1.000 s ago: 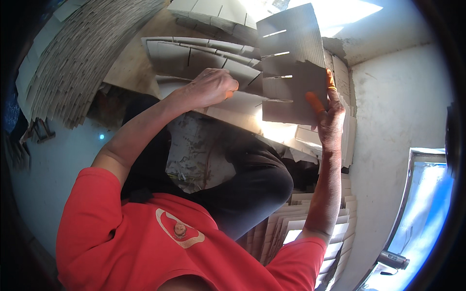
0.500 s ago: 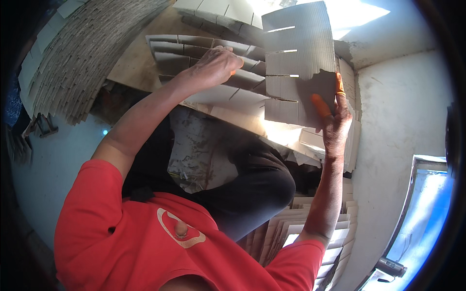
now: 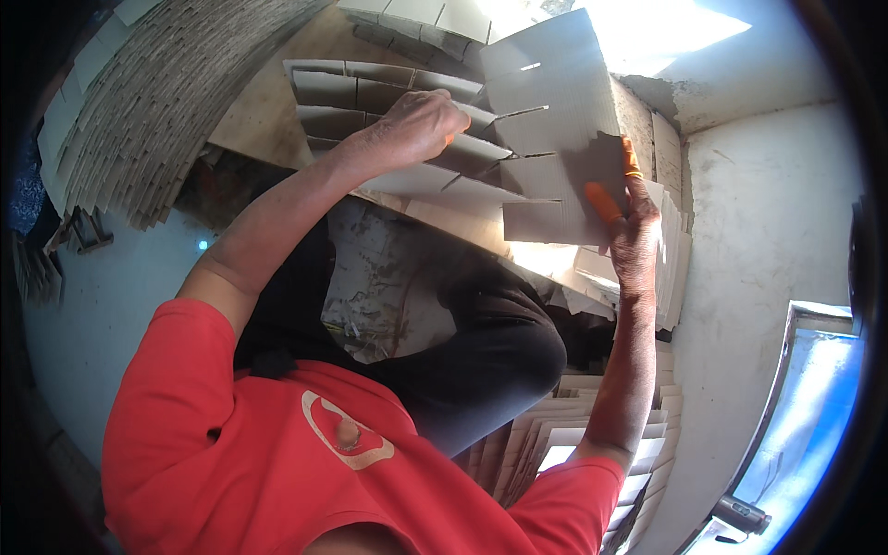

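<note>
My right hand (image 3: 634,227), with orange finger covers on thumb and finger, grips a slotted cardboard divider (image 3: 564,120) by its right edge. The divider is tilted, its slots facing left. Several long cardboard strips (image 3: 425,180) stand side by side on the board, crossed by other pieces at their left part. Their right ends meet the divider's lower slots; the top slot shows no strip in it. My left hand (image 3: 421,125) is closed over the middle of the strips, pinching at their upper edges. Its fingertips, one orange-covered, are partly hidden.
A wooden board (image 3: 254,116) bears the strips. A large stack of cardboard dividers (image 3: 185,102) rises at the far left, and more slotted pieces (image 3: 416,14) lie at the back. Further cardboard stacks (image 3: 555,435) stand beside my right arm. A wall (image 3: 749,213) bounds the right side.
The divider in my right hand has moved left and tilted, and its lower slots now meet the strip ends. My left hand has shifted only slightly to the right.
</note>
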Demonstrator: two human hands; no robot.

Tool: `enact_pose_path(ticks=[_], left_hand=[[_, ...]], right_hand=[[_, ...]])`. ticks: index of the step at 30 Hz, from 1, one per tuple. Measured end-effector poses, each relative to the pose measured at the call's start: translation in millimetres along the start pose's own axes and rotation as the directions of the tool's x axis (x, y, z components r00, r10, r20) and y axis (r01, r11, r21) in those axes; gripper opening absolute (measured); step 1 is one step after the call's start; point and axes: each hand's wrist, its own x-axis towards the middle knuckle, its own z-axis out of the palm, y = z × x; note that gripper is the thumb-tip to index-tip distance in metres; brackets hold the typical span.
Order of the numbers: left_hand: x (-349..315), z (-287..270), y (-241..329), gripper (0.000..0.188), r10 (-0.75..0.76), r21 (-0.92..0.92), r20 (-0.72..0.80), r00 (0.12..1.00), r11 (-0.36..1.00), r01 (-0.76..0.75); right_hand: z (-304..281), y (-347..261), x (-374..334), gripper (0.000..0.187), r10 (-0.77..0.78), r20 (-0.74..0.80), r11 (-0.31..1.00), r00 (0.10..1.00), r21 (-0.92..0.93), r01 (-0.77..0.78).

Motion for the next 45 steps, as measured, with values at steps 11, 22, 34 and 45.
enact_pose_path(ticks=[11, 22, 34, 45], left_hand=[[31.3, -13.9, -36.1, 0.02, 0.106, 0.179, -0.259, 0.96, 0.982, -0.06], [72.5, -11.3, -74.7, 0.02, 0.049, 0.288, -0.025, 0.998, 0.957, -0.04], [71.3, -6.0, -72.3, 0.012, 0.048, 0.23, -0.078, 0.996, 0.973, -0.029], [41.4, -59.4, -27.4, 0.034, -0.087, 0.146, -0.127, 0.988, 0.984, 0.106]], right_hand=[[18.8, -5.1, 9.0, 0.075, -0.151, 0.118, 0.988, 0.981, -0.012, 0.154], [16.5, -10.2, 11.4, 0.074, -0.165, 0.177, 0.986, 0.97, 0.009, 0.167], [66.5, 12.5, 16.0, 0.068, 0.093, 0.599, 0.922, 0.795, -0.353, 0.158], [-25.7, 161.8, -23.4, 0.037, -0.247, -0.393, 0.552, 0.886, -0.808, -0.204]])
